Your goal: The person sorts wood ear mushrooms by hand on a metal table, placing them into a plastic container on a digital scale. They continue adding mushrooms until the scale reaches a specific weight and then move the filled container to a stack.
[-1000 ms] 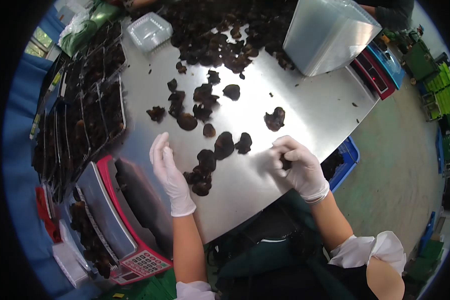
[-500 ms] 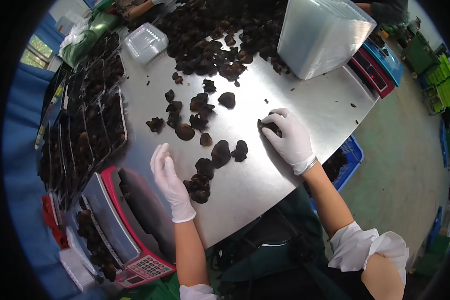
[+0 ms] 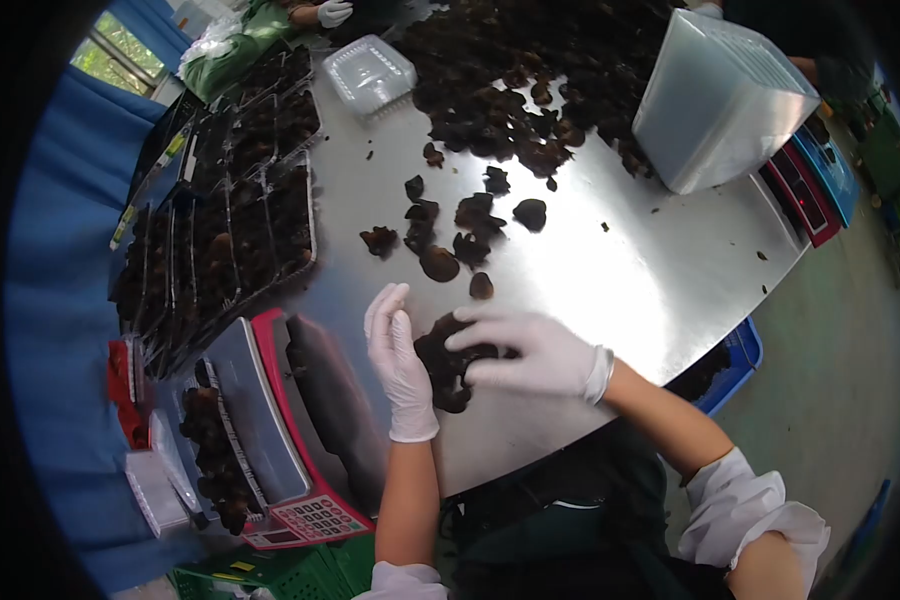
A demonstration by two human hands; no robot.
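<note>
Both of my hands wear white gloves above a shiny metal table (image 3: pixel 530 440). My left hand (image 3: pixel 400 365) stands on edge at the left side of a dark pile of fungus pieces (image 3: pixel 448 365), its fingers extended. From the right, my right hand (image 3: pixel 530 352) reaches over the same pile with its fingers spread, touching or just above the pieces. Beyond the hands, several loose dark pieces (image 3: pixel 438 264) lie scattered, and a large dark heap (image 3: pixel 520 120) covers the far part of the table.
Filled clear trays (image 3: pixel 230 235) stand at the left, near a pink-framed scale (image 3: pixel 315 520). A clear container (image 3: pixel 370 75) and a tall container stack (image 3: pixel 720 105) stand farther back. Another scale (image 3: pixel 805 190) is at right, a blue basket (image 3: pixel 738 370) below. A co-worker's gloved hand (image 3: pixel 335 12) shows at top.
My right hand has swept left from the right part of the table to the pile beside my left hand. The nearer loose pieces are now gathered together. The view has shifted.
</note>
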